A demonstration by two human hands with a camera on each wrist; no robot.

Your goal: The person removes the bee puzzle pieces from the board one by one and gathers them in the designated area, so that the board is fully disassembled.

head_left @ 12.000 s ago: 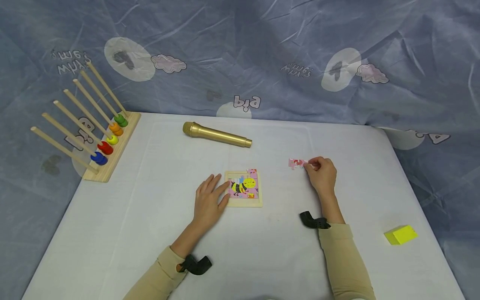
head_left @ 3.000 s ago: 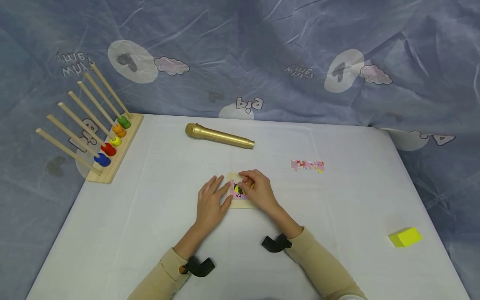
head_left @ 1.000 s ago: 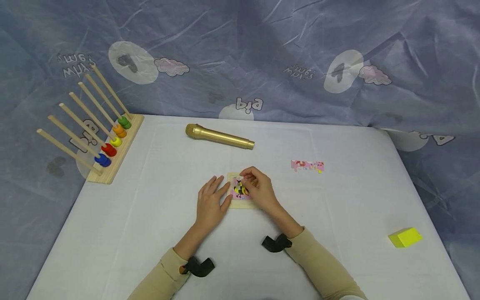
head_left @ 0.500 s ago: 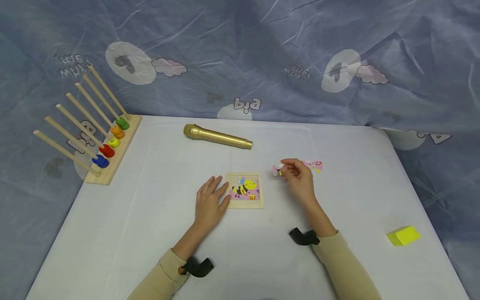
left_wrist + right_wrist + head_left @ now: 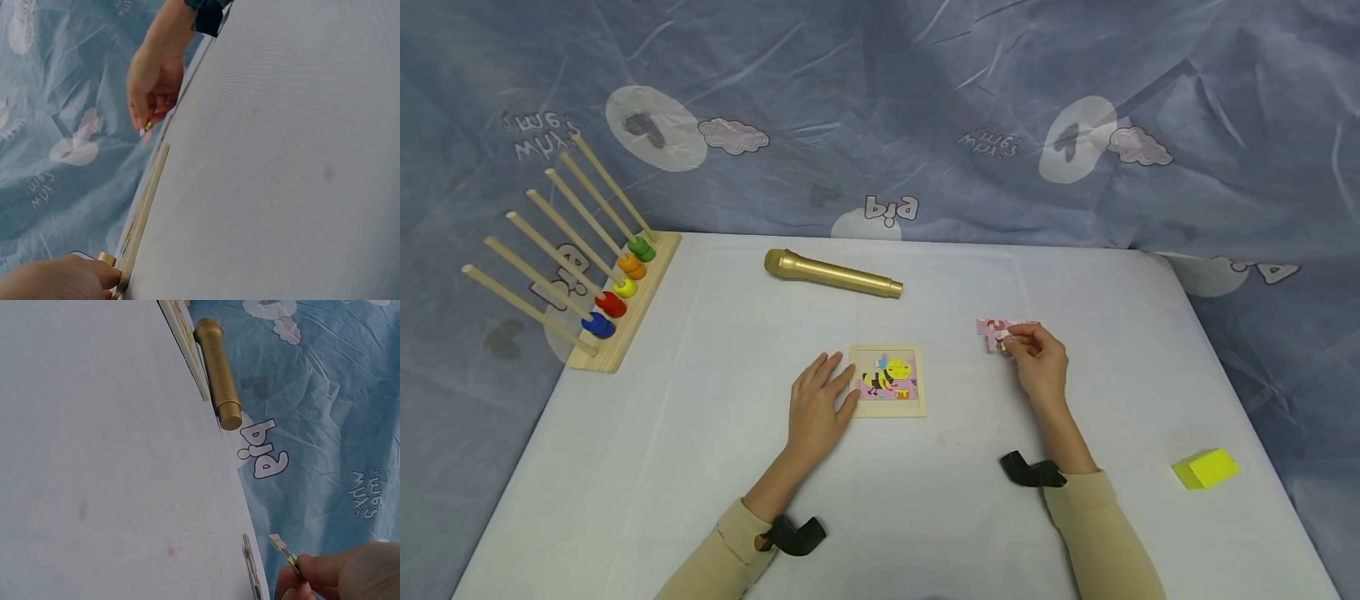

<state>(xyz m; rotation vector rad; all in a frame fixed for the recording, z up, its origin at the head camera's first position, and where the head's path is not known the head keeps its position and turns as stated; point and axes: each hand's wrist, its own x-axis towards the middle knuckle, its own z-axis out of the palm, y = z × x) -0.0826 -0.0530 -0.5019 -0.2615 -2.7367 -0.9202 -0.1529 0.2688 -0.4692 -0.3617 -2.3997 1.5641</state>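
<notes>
A square wooden puzzle frame (image 5: pixel 887 408) lies mid-table, its bee picture (image 5: pixel 887 379) filling the lower part, with bare wood along the top and upper left. My left hand (image 5: pixel 816 408) rests at its left edge, fingers spread, fingertips touching the rim. To the right, my right hand (image 5: pixel 1043 367) pinches a small puzzle piece (image 5: pixel 284 550) between thumb and index finger. This piece is raised off the table in the right wrist view. Pink puzzle pieces (image 5: pixel 990 325) lie just behind it, partly hidden by my right hand.
A golden microphone (image 5: pixel 835 273) lies behind the frame. At the left back stands a wooden bead rack (image 5: pixel 647 292) with upright pegs and coloured beads. A yellow block (image 5: pixel 1206 469) sits near the right edge. A grey-blue printed cloth (image 5: pixel 880 108) hangs behind the table.
From over the frame a second ago, my right hand has moved right, carrying a piece out of its upper left to beside the loose pink pieces. My left hand stays at the frame's edge.
</notes>
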